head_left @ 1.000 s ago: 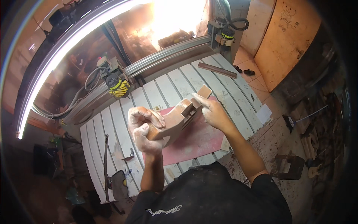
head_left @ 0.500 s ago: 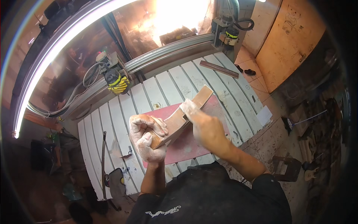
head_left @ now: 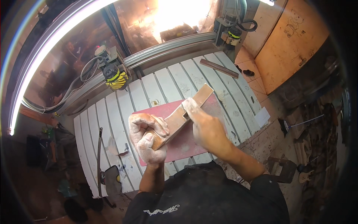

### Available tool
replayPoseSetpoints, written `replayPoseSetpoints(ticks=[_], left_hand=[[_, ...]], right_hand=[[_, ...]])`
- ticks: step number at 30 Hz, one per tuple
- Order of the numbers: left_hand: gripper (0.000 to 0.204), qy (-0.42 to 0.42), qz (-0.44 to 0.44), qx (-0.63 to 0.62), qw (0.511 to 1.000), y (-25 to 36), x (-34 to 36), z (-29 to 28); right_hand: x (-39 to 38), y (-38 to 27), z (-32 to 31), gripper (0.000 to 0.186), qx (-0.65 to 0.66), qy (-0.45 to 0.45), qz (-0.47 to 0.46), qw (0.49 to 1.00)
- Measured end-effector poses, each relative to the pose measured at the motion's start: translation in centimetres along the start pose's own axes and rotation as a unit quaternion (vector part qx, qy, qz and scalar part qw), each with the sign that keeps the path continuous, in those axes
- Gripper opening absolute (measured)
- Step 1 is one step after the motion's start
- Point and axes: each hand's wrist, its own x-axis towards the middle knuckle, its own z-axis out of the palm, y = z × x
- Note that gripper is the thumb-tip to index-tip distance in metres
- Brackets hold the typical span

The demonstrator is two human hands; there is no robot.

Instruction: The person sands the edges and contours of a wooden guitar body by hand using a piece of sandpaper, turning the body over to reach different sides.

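Note:
My left hand [head_left: 149, 138], coated in white dust, is wrapped round the near end of a curved, pale-brown wooden piece [head_left: 202, 92] with a notch near its middle. My right hand [head_left: 203, 125] is closed, its whitened fingertips against the piece by that notch; whether something small is under them I cannot make out. Both hands hold the piece tilted above a pink mat [head_left: 179, 149] lying on a slatted white table [head_left: 93, 134].
A machine rail [head_left: 167, 43] with two tool heads [head_left: 112, 71] spans the back. A brown bar [head_left: 218, 68] lies back right. At left are a dark rod [head_left: 100, 149] and dark object [head_left: 112, 179]; a broom [head_left: 283, 126] and orange panel [head_left: 287, 44] are at right.
My right hand has moved down and left along the piece, its index finger now curled rather than extended. My left hand keeps its grip, shifted slightly lower.

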Motion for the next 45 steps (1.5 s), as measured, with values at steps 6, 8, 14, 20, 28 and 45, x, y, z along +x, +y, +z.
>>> replayPoseSetpoints(ticks=[6,8,14,20,28,45], left_hand=[[0.033,0.023,-0.023,0.039,0.999,0.3,-0.2,0.8],[0.033,0.045,-0.027,0.051,0.997,0.4,-0.4,1.0],[0.034,-0.009,-0.010,0.029,0.999,0.0,0.1,-0.4],[0.035,0.012,-0.024,0.044,0.999,-0.1,-0.3,0.5],[0.035,0.010,-0.038,0.094,0.995,0.6,-0.7,0.9],[0.033,-0.001,-0.022,0.042,0.999,0.3,-0.8,0.4]], right_hand=[[0.7,0.5,0.6,0.057,-0.027,0.027,-0.065,0.997],[0.3,-0.1,0.3,0.055,-0.053,0.010,-0.041,0.998],[0.7,0.1,0.7,0.057,-0.061,0.027,-0.068,0.995],[2.2,1.8,0.5,0.056,-0.043,0.050,-0.085,0.994],[1.6,2.2,0.4,0.055,-0.079,0.044,-0.086,0.992],[0.6,-0.3,-0.3,0.051,-0.095,-0.003,-0.050,0.994]])
